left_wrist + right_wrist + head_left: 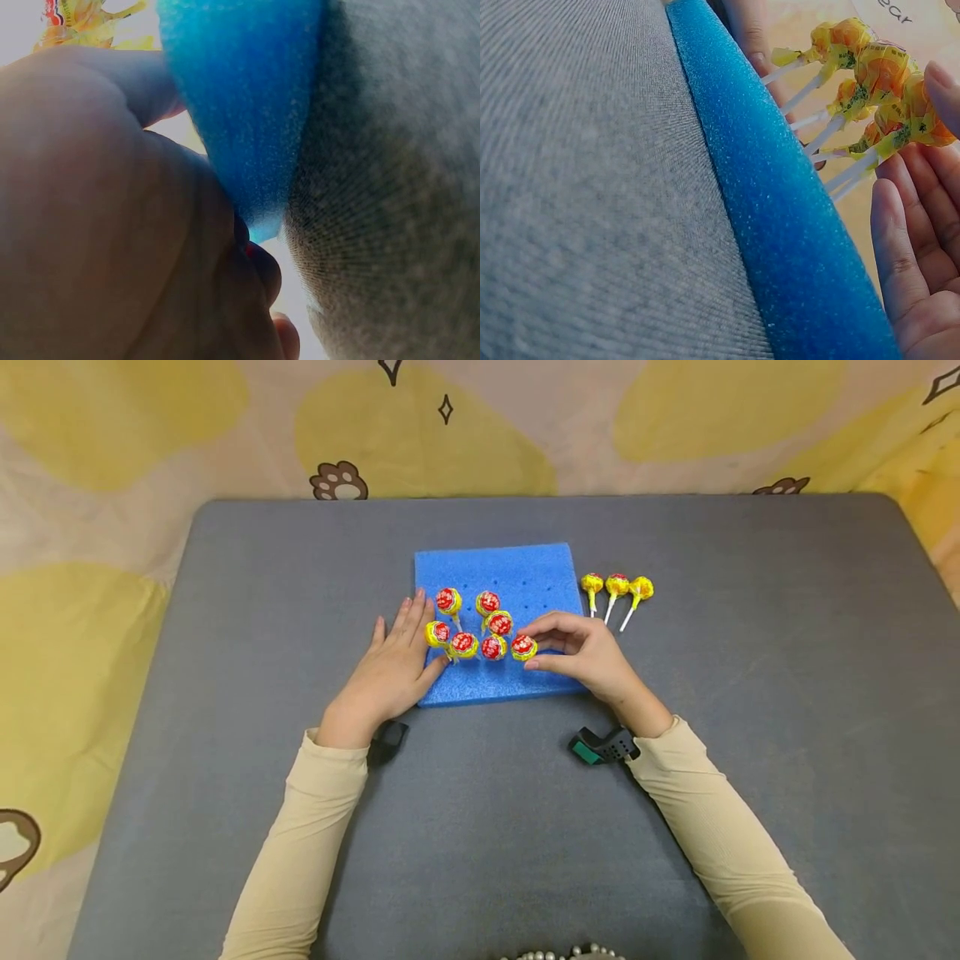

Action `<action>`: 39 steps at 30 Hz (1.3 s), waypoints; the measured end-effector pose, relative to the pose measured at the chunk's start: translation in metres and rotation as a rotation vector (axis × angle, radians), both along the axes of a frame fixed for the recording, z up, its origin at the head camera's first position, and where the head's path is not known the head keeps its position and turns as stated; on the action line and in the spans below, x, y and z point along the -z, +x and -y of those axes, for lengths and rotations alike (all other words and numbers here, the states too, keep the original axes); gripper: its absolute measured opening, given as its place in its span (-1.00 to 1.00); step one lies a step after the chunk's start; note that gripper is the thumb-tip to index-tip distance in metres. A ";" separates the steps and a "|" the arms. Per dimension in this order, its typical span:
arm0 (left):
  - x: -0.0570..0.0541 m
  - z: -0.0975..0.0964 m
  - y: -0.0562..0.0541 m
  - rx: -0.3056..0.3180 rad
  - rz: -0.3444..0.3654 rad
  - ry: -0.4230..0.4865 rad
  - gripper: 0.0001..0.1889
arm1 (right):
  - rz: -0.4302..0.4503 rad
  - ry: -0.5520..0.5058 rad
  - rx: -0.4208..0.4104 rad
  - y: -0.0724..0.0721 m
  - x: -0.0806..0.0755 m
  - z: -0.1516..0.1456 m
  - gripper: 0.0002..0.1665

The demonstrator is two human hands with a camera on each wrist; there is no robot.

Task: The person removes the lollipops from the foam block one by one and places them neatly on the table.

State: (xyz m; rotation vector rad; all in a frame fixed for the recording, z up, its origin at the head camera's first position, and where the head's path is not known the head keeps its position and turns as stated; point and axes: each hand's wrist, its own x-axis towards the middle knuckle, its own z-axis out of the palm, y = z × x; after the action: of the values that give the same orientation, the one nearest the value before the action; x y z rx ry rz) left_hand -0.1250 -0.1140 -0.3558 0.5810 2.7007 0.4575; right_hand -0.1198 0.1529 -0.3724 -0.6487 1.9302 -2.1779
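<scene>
A blue foam block (495, 689) with rows of small holes lies on the table. Several lollipops in yellow and red wrappers, such as one lollipop (448, 602) at the back left, stand in it on their white sticks. My right hand (592, 656) pinches the head of the rightmost front lollipop (524, 647) between thumb and fingers; its stick reaches down to the block in the right wrist view. My left hand (393, 664) rests along the block's left edge, fingers straight and the thumb over the front left corner.
Three loose lollipops (617, 585) lie side by side on the grey table (480, 843), just right of the block. A yellow and cream patterned cloth (480, 427) hangs behind the table's far edge. Each wrist wears a dark camera mount, such as the right mount (603, 746).
</scene>
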 end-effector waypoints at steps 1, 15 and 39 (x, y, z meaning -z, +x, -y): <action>0.001 0.001 0.000 -0.001 0.002 0.001 -0.22 | 0.001 0.002 -0.003 0.000 0.001 0.000 -0.68; 0.000 0.001 0.000 0.000 0.001 -0.002 -0.20 | 0.051 -0.037 0.016 -0.002 0.000 0.001 -0.62; -0.002 0.000 0.000 -0.004 0.005 -0.008 -0.19 | 0.097 -0.216 0.067 -0.003 -0.001 -0.002 -0.73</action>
State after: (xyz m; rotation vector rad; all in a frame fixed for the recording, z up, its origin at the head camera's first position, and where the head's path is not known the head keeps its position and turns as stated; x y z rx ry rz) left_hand -0.1249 -0.1140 -0.3534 0.5722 2.6979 0.4482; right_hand -0.1232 0.1549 -0.3715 -0.5052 1.7085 -2.4335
